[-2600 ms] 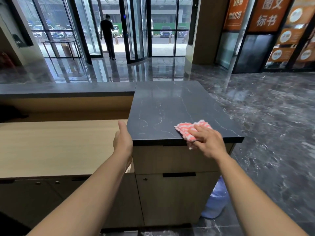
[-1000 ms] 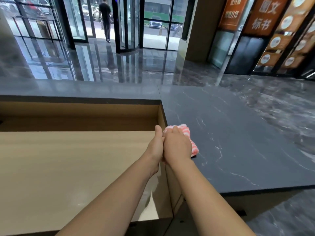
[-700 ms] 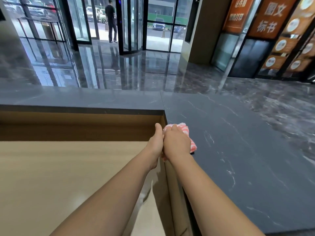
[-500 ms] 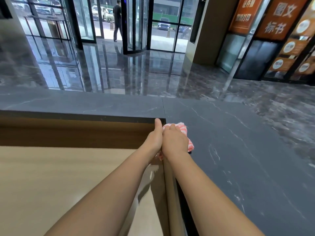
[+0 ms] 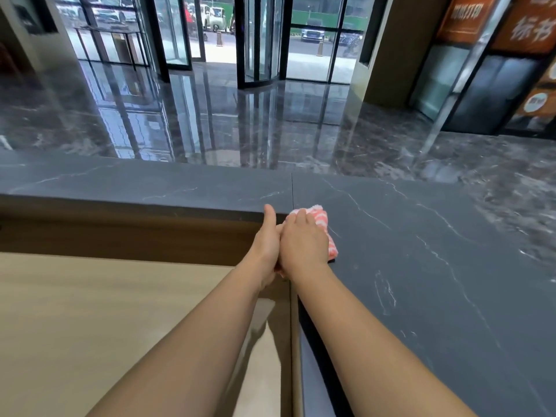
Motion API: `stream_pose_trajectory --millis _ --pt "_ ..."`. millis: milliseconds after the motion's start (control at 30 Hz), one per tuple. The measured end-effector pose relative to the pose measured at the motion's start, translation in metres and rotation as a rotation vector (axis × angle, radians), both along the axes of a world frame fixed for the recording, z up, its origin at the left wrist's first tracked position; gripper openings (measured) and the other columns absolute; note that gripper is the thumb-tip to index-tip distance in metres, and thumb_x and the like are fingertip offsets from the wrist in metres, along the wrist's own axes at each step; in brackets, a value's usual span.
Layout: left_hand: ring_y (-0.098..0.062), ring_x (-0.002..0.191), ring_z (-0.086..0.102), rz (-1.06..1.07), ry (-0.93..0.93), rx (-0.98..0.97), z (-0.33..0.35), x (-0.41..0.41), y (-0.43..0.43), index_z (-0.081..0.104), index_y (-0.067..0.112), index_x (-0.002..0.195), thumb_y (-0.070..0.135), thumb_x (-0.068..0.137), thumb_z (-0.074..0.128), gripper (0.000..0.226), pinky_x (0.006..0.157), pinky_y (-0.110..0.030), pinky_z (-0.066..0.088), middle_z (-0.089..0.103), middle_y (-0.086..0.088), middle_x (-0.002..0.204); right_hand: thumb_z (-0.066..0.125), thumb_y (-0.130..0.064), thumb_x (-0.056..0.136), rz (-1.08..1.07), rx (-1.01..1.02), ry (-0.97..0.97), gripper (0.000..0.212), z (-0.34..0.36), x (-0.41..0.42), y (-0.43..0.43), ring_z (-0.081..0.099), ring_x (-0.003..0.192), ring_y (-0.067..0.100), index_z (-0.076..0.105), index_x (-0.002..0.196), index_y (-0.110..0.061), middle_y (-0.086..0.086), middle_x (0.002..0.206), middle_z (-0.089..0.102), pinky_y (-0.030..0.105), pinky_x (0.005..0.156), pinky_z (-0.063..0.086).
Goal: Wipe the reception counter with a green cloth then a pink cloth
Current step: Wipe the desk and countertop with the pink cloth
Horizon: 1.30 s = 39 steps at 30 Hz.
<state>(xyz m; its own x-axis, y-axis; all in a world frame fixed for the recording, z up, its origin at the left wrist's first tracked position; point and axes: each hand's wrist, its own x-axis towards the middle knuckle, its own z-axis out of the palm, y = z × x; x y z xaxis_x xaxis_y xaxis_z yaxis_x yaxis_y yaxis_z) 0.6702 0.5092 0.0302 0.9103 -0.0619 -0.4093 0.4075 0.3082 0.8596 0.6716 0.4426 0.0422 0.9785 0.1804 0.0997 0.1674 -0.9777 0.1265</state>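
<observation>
The pink checked cloth [image 5: 326, 230] lies on the dark marble reception counter [image 5: 421, 266], close to its inner left edge near the corner seam. My right hand [image 5: 302, 245] lies flat on top of the cloth and presses it onto the stone. My left hand [image 5: 266, 242] is alongside the right one, against the counter's inner edge, thumb pointing up; its fingers are hidden behind the right hand. No green cloth is in view.
A lower light wooden desk [image 5: 105, 326] runs to the left below the counter. A narrow marble ledge [image 5: 135, 185] extends left along the back. Beyond it lie a glossy lobby floor [image 5: 240, 124] and glass revolving doors [image 5: 258, 37].
My right hand has slid the pink cloth from the counter's near front edge to the left inner edge and then forward toward the corner seam. My left hand has stayed next to it.
</observation>
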Motion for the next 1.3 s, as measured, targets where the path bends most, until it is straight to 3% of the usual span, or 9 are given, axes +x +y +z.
stream_pose_trajectory --millis 267,400,500,700,800,933,1133,1233,1300 --pt "-0.021 0.108 0.064 -0.02 -0.001 -0.012 0.004 -0.043 -0.001 0.07 0.021 0.113 0.072 0.092 0.016 0.077 0.096 -0.04 0.05 0.072 -0.004 0.112 0.052 -0.023 0.097 0.005 0.061 0.017 0.042 0.011 -0.047 -0.004 0.045 0.124 0.024 0.045 0.136 -0.01 0.012 0.135 0.044 0.033 0.1 0.044" --pt "-0.027 0.116 0.06 -0.076 -0.003 0.053 0.009 -0.083 0.001 0.068 0.019 0.119 0.071 0.092 0.014 0.079 0.099 -0.043 0.046 0.07 -0.007 0.117 0.067 -0.027 0.089 -0.021 0.055 0.076 0.054 0.015 -0.087 -0.003 0.047 0.125 0.024 0.045 0.136 -0.014 0.011 0.138 0.042 0.033 0.097 0.046" --pt "-0.024 0.116 0.06 -0.109 0.007 0.047 0.008 -0.114 0.003 0.063 0.018 0.127 0.071 0.092 0.013 0.08 0.087 -0.036 0.051 0.068 -0.007 0.12 0.068 -0.025 0.087 -0.065 0.106 0.082 0.058 0.015 -0.117 -0.002 0.051 0.122 0.023 0.044 0.138 -0.014 0.009 0.141 0.04 0.032 0.091 0.048" --pt "-0.039 0.13 0.043 -0.168 -0.043 0.075 0.013 -0.181 0.004 0.053 0.003 0.134 0.063 0.097 0.01 0.083 0.103 -0.046 0.036 0.052 -0.024 0.134 0.067 -0.022 0.084 -0.144 0.16 0.032 0.058 0.006 -0.173 0.0 0.061 0.107 0.022 0.044 0.137 -0.013 0.003 0.135 0.046 0.031 0.074 0.05" --pt "-0.029 0.123 0.055 -0.209 -0.039 0.049 0.007 -0.209 0.008 0.059 0.012 0.131 0.067 0.094 0.011 0.082 0.087 -0.034 0.052 0.063 -0.014 0.126 0.07 -0.023 0.081 -0.156 0.168 0.033 0.054 0.003 -0.204 0.0 0.063 0.1 0.021 0.049 0.13 -0.015 0.0 0.13 0.049 0.029 0.068 0.047" --pt "-0.03 0.129 0.049 -0.282 -0.066 0.094 0.004 -0.248 0.01 0.057 0.011 0.133 0.068 0.093 0.009 0.084 0.105 -0.041 0.04 0.059 -0.015 0.132 0.075 -0.028 0.075 -0.192 0.239 0.012 0.052 -0.002 -0.245 -0.001 0.063 0.083 0.019 0.053 0.121 -0.021 -0.004 0.12 0.052 0.034 0.065 0.056" --pt "-0.018 0.123 0.054 -0.348 -0.099 0.108 -0.003 -0.291 0.013 0.053 0.018 0.137 0.07 0.092 0.006 0.083 0.104 -0.034 0.043 0.061 -0.006 0.131 0.068 -0.028 0.083 -0.162 0.248 0.006 0.036 -0.001 -0.295 -0.008 0.06 0.078 0.013 0.053 0.115 -0.022 -0.004 0.118 0.053 0.025 0.063 0.049" --pt "-0.021 0.127 0.052 -0.367 -0.117 0.119 -0.004 -0.307 0.013 0.053 0.019 0.138 0.069 0.092 0.005 0.083 0.108 -0.037 0.04 0.059 -0.007 0.133 0.067 -0.028 0.084 -0.155 0.248 -0.004 0.031 0.0 -0.312 -0.008 0.058 0.076 0.012 0.055 0.112 -0.023 -0.006 0.114 0.053 0.024 0.062 0.049" --pt "-0.024 0.128 0.051 -0.375 -0.132 0.116 -0.005 -0.314 0.014 0.054 0.018 0.137 0.067 0.093 0.005 0.082 0.103 -0.033 0.041 0.059 -0.009 0.133 0.066 -0.027 0.084 -0.15 0.239 0.002 0.031 0.0 -0.32 -0.01 0.054 0.074 0.011 0.055 0.113 -0.022 -0.007 0.114 0.053 0.023 0.059 0.043"
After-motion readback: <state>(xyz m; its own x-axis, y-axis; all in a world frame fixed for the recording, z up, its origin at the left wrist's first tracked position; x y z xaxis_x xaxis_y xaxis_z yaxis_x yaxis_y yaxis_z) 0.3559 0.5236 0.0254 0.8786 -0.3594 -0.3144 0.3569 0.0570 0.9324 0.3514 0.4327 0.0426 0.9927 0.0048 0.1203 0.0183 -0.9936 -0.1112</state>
